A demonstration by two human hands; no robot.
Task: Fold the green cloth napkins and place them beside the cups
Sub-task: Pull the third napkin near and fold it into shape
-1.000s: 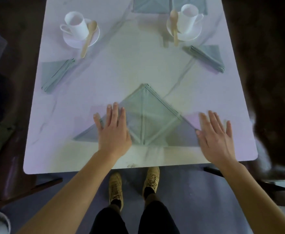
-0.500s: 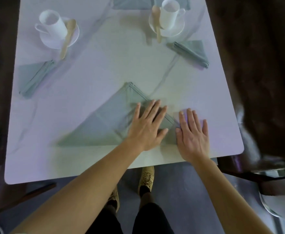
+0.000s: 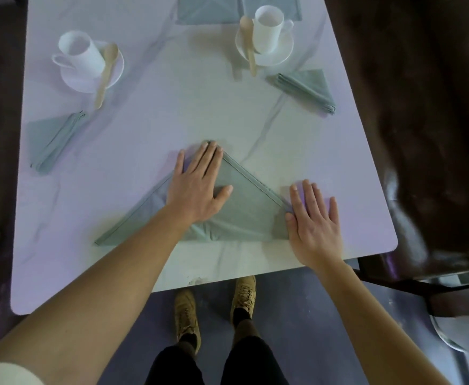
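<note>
Working with bare left hand (image 3: 197, 190) and right hand (image 3: 315, 226); forearms (image 3: 122, 273) uncovered too. Wearing a cream sleeve (image 3: 2, 373), seen only as an edge high on the left arm. Dressed in black trousers (image 3: 252, 365). Shod in tan lace-up shoes (image 3: 187, 320) with mottled uppers. Showing dark socks (image 3: 238, 318) at the ankles.

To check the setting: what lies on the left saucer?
A white cup stands on the saucer, and a wooden spoon lies across its rim onto the table. The cup covers the saucer's middle.
</note>
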